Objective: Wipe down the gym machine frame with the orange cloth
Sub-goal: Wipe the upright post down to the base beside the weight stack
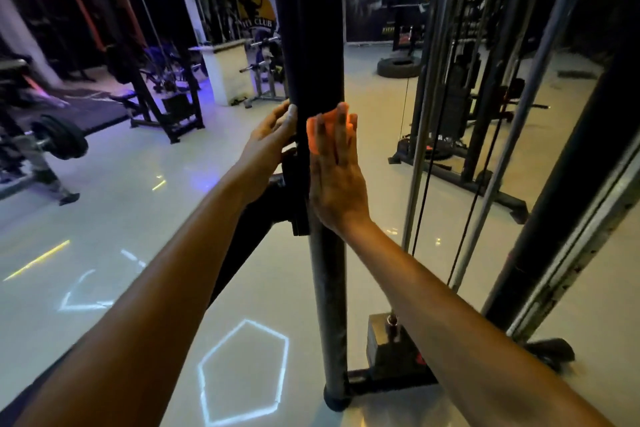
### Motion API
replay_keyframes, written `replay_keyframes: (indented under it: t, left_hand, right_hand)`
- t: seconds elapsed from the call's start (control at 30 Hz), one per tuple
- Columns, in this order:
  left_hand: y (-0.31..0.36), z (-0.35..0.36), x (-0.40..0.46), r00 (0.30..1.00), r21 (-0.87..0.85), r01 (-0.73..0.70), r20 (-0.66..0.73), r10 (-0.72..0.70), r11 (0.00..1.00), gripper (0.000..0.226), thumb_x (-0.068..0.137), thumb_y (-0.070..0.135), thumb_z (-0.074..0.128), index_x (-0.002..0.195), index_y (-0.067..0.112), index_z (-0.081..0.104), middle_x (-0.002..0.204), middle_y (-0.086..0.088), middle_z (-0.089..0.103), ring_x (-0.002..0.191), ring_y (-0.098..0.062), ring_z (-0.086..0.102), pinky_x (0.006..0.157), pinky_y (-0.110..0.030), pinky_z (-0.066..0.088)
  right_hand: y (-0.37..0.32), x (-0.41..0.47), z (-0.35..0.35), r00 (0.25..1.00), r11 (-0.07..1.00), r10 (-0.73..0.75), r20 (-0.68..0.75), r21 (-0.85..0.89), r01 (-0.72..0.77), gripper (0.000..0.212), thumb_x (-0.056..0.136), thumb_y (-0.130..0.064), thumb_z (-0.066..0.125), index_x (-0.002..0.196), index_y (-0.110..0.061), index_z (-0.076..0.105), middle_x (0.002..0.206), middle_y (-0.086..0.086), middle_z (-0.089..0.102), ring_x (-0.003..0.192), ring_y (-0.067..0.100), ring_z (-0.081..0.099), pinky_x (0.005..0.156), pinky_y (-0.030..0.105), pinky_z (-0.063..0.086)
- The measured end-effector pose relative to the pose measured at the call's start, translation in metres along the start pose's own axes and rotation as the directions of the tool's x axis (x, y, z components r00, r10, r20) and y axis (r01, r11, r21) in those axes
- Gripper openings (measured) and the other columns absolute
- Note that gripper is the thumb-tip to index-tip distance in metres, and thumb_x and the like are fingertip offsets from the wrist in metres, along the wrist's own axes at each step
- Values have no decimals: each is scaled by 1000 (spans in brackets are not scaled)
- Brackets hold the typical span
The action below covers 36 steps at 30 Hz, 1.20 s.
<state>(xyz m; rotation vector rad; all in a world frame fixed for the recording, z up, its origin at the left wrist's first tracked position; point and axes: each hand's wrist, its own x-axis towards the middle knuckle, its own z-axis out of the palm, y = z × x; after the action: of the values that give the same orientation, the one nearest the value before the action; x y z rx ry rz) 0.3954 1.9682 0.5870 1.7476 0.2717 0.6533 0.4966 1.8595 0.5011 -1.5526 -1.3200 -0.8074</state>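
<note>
A black upright post (311,45) of the gym machine frame rises in the middle of the head view. My right hand (337,173) lies flat against the post's near face and presses the orange cloth (314,135) onto it. Only a small orange patch shows past the fingers; the rest of the cloth is hidden under the palm. My left hand (273,137) holds the left side of the post at about the same height, fingers curled around its edge. A black bracket (294,194) sticks out of the post just below my left hand.
Steel guide rods and cables (433,114) with a weight stack (391,343) stand right of the post. A second frame upright (568,218) is at far right. A barbell bench (52,142) and racks (162,80) stand to the left, a tyre (398,66) behind.
</note>
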Motion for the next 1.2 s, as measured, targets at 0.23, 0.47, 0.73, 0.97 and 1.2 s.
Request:
replay_keyframes:
  t: [0.23,0.47,0.73,0.97,1.2]
  left_hand:
    - [-42,14,0,969,178,-198,-115,221,964,41,117,31,45,157,20,47,128,1,71,100,1,73,79,-16,58]
    - [-80,28,-20,922,274,-288,-178,343,917,54,110,38,54,163,29,46,141,-1,71,123,-13,70,112,-37,54]
    - [-108,40,-46,889,310,-394,-111,445,865,45,112,35,44,152,19,56,138,-5,63,121,-12,66,97,-20,55]
    - [-128,35,-39,844,560,-393,-94,527,730,75,102,47,40,171,24,24,180,5,10,167,-16,3,135,-39,-3]
    - [-165,49,-47,752,878,-295,-30,658,377,73,113,32,38,173,19,-3,181,3,-11,166,-20,-15,132,-38,-5]
  right_hand:
    - [29,-97,30,998,999,-25,51,33,23,66,117,-15,42,173,-14,6,180,17,-14,167,41,-14,134,62,18]
    - [31,-92,50,986,997,-81,-147,-6,81,64,118,-16,41,174,-11,9,180,8,-19,168,29,-15,135,60,11]
    - [50,-162,68,989,988,-138,-60,-80,133,63,118,-27,26,174,-15,1,179,6,-27,166,26,-22,136,53,-5]
    - [54,-187,82,991,998,-61,-121,-39,56,68,118,-19,39,175,-18,0,180,5,-24,168,29,-16,137,49,-1]
    - [68,-199,80,992,992,-117,-37,-51,115,64,118,-30,29,175,-22,0,181,4,-20,168,31,-12,133,59,22]
